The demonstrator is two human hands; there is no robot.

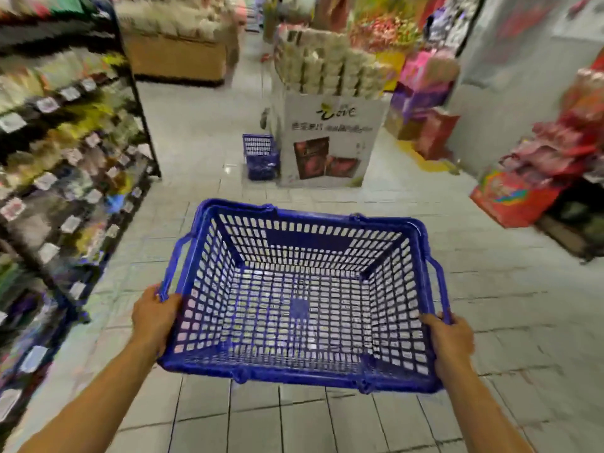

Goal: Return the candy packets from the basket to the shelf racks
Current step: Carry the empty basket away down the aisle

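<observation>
Along the left edge stand the shelf racks [65, 152], dark metal frames with tiers of soft, crinkled packets and small white price tags on the rails; motion blur makes the packets unreadable. The floor [202, 125] is pale, glossy square tile with thin dark grout lines.

The left hand [153, 317] grips the near left corner of the basket [300, 377], its fingers [147, 335] curled under and round the rim with the thumb over the top edge, beside the folded-down handle. The basket is blue moulded plastic, rectangular with rounded corners, its walls and bottom a lattice of small oblong holes through which the tiles show. It is held level between the two hands, above the floor, well to the right of the racks. No candy packets can be seen in it.

Beyond it, on the floor, sits a second blue basket stack [261, 156], just beside a white cardboard display stand [330, 138] printed with dark boxes and topped with pale upright packs.

The right hand [452, 343] grips the near right corner of the basket, fingers wrapped round the rim next to the other handle. Far right are red and pink boxes [513, 197] on a low display.
</observation>
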